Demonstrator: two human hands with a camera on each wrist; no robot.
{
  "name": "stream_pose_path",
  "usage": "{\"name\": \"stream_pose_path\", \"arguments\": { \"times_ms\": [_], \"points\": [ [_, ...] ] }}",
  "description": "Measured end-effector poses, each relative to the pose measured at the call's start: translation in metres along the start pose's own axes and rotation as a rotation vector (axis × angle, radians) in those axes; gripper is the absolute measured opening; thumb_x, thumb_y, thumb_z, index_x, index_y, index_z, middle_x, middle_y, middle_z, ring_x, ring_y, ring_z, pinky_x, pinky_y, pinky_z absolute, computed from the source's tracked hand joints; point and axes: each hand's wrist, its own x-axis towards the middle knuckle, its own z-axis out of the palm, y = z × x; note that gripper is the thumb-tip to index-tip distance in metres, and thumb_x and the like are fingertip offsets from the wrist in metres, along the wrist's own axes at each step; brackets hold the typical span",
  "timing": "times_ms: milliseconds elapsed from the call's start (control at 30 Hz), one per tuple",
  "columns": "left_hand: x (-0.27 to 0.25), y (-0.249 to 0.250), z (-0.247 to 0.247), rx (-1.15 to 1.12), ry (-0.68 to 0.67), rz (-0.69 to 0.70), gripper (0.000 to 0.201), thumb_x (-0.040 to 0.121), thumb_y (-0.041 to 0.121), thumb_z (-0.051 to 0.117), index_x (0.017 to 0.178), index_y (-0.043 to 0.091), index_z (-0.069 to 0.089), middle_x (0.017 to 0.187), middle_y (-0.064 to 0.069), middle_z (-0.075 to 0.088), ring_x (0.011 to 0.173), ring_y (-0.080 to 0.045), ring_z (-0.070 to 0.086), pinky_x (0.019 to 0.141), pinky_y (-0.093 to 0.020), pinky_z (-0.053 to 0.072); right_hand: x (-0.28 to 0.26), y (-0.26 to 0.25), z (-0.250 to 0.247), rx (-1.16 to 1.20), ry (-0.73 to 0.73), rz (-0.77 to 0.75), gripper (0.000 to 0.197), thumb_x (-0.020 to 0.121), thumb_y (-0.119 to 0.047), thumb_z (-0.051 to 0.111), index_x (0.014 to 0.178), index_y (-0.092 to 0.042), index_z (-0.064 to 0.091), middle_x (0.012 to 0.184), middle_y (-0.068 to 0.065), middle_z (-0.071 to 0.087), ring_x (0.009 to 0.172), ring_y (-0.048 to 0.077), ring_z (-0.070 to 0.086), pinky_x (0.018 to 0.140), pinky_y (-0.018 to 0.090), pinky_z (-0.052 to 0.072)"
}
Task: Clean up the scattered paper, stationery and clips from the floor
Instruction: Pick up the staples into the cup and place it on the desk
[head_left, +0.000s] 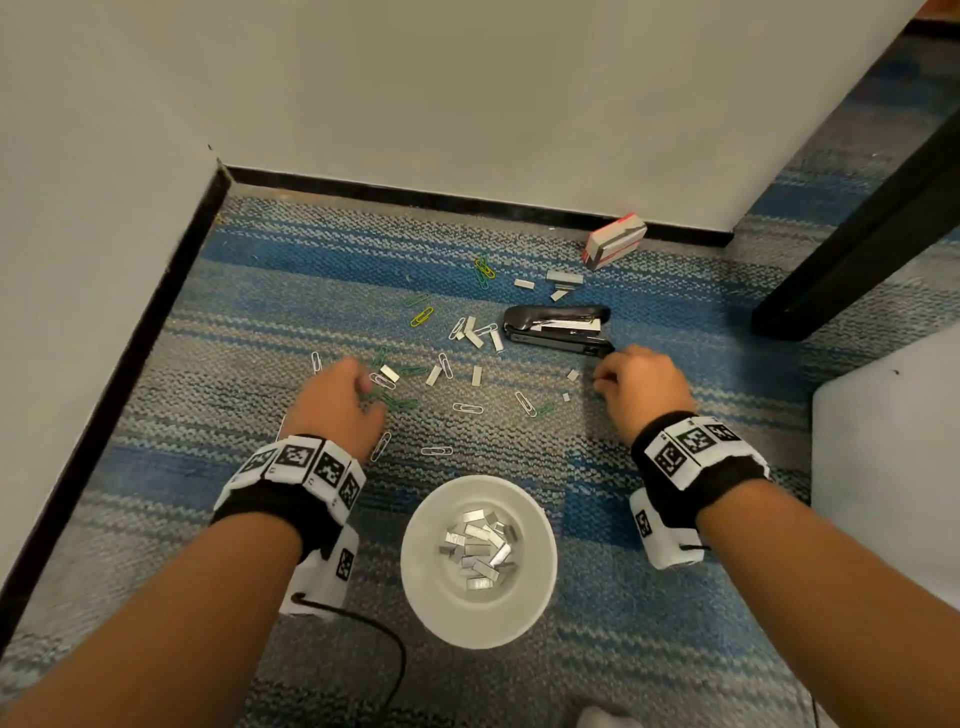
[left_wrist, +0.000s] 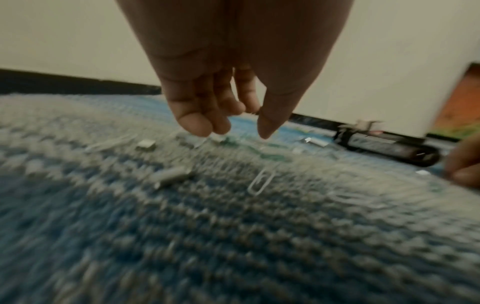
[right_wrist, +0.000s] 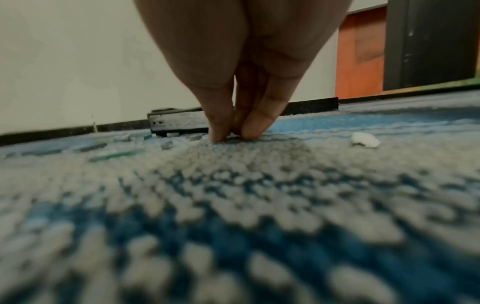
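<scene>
The carpet (head_left: 291, 291) is striped blue and grey, a looped pile, meeting a black skirting in the corner. On it, nearest the person, stands a white bowl (head_left: 423, 558) with a heap of silver staple strips (head_left: 480, 548) inside. Beyond it lies a black stapler (head_left: 556, 327), sprung open, and against the skirting a small red and white staple box (head_left: 615, 240), tipped on its side. Loose staple strips (head_left: 474, 332) and paper clips (head_left: 444, 364) in silver, green and yellow are scattered between the bowl and the wall.

The left hand (head_left: 337, 402) hangs over a cluster of green clips (head_left: 397, 400), fingers curled downward; in the left wrist view thumb and forefinger seem to pinch something thin, too small to name. The right hand (head_left: 641, 384) is just beside the stapler's near end, its fingertips (right_wrist: 249, 129) bunched together and pressed into the pile; whether they have hold of anything cannot be told.
</scene>
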Motion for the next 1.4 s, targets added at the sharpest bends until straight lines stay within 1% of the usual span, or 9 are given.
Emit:
{"name": "stream_pose_path", "arguments": {
  "times_ms": [267, 467, 600, 700, 867, 1000, 1100, 1233, 1400],
  "points": [
    [0.006, -0.021, 0.011, -0.028, 0.03, -0.097, 0.032, 0.079, 0.014, 0.069, 0.108, 0.006, 0.058, 0.102, -0.02, 0.058, 0.091, -0.033, 0.055, 0.084, -0.035, 0.042, -0.003, -0.006, 0.012, 0.663, -0.017, 0.255, 0.031, 0.083, -0.001, 0.045, 0.066, -0.024, 0.058, 0.066, -0.002, 0.057, 0.069, 0.027, 0.054, 0.068, 0.032, 0.045],
    [0.007, -0.027, 0.007, -0.106, 0.063, -0.196, 0.015, 0.079, 0.016, 0.07, 0.091, 0.007, 0.066, 0.093, -0.016, 0.066, 0.088, -0.03, 0.062, 0.079, -0.029, 0.042, -0.005, -0.012, 0.016, 0.241, -0.051, -0.018, 0.013, 0.081, -0.026, 0.067, 0.093, -0.02, 0.065, 0.083, 0.001, 0.051, 0.078, 0.016, 0.047, 0.075, 0.026, 0.039],
    [0.001, -0.02, 0.003, -0.169, 0.091, -0.16, 0.007, 0.079, 0.016, 0.067, 0.085, 0.013, 0.064, 0.079, -0.008, 0.064, 0.074, -0.025, 0.058, 0.073, -0.027, 0.041, -0.008, -0.014, 0.017, 0.275, -0.039, -0.012, 0.007, 0.08, -0.025, 0.066, 0.082, -0.019, 0.062, 0.077, -0.001, 0.056, 0.071, 0.016, 0.05, 0.072, 0.026, 0.042],
    [0.0, -0.013, 0.003, -0.524, 0.039, -0.229, 0.01, 0.079, 0.006, 0.056, 0.073, 0.015, 0.054, 0.066, -0.008, 0.058, 0.057, -0.023, 0.053, 0.055, -0.025, 0.043, -0.005, -0.012, 0.013, 0.501, -0.036, 0.142, 0.012, 0.08, -0.016, 0.06, 0.071, -0.019, 0.052, 0.066, -0.004, 0.054, 0.062, 0.014, 0.049, 0.057, 0.025, 0.035],
    [0.008, -0.001, -0.002, -1.121, -0.095, -0.433, 0.026, 0.068, -0.011, 0.027, 0.065, 0.012, 0.039, 0.043, 0.001, 0.052, 0.031, -0.014, 0.046, 0.035, -0.013, 0.036, 0.008, -0.012, 0.01, 0.701, -0.006, 0.244, 0.016, 0.086, -0.014, 0.052, 0.072, -0.023, 0.054, 0.069, -0.005, 0.055, 0.071, 0.018, 0.05, 0.069, 0.026, 0.037],
    [0.012, -0.006, 0.005, -0.606, 0.02, -0.28, 0.014, 0.084, 0.012, 0.049, 0.07, 0.017, 0.05, 0.053, 0.002, 0.049, 0.05, -0.021, 0.045, 0.04, -0.016, 0.036, 0.009, -0.014, 0.016, 0.265, -0.047, 0.018, 0.014, 0.084, -0.027, 0.063, 0.097, -0.023, 0.063, 0.077, 0.001, 0.06, 0.078, 0.022, 0.057, 0.073, 0.026, 0.045],
    [0.016, -0.004, 0.006, -0.116, 0.019, -0.07, 0.017, 0.081, 0.024, 0.066, 0.097, 0.019, 0.06, 0.063, 0.003, 0.05, 0.06, -0.016, 0.047, 0.057, -0.025, 0.033, 0.009, -0.014, 0.018, 0.23, -0.03, 0.035, 0.01, 0.085, -0.028, 0.065, 0.088, -0.019, 0.063, 0.08, 0.003, 0.059, 0.083, 0.025, 0.06, 0.075, 0.028, 0.046],
    [0.027, 0.002, 0.009, 0.053, -0.007, 0.066, 0.032, 0.083, 0.024, 0.066, 0.115, 0.021, 0.062, 0.088, -0.01, 0.06, 0.076, -0.023, 0.052, 0.075, -0.029, 0.04, 0.007, -0.014, 0.016, 0.157, -0.045, 0.051, 0.018, 0.086, -0.029, 0.063, 0.096, -0.014, 0.061, 0.093, 0.012, 0.064, 0.091, 0.03, 0.06, 0.079, 0.034, 0.047],
    [0.037, 0.003, 0.01, 0.041, -0.027, 0.069, 0.014, 0.08, 0.022, 0.068, 0.09, 0.013, 0.069, 0.083, -0.007, 0.054, 0.083, -0.026, 0.056, 0.078, -0.03, 0.041, 0.001, -0.015, 0.01, 0.101, -0.033, 0.016, 0.012, 0.085, -0.016, 0.056, 0.096, -0.012, 0.061, 0.093, 0.014, 0.065, 0.09, 0.032, 0.06, 0.077, 0.034, 0.047]
  ]
}}
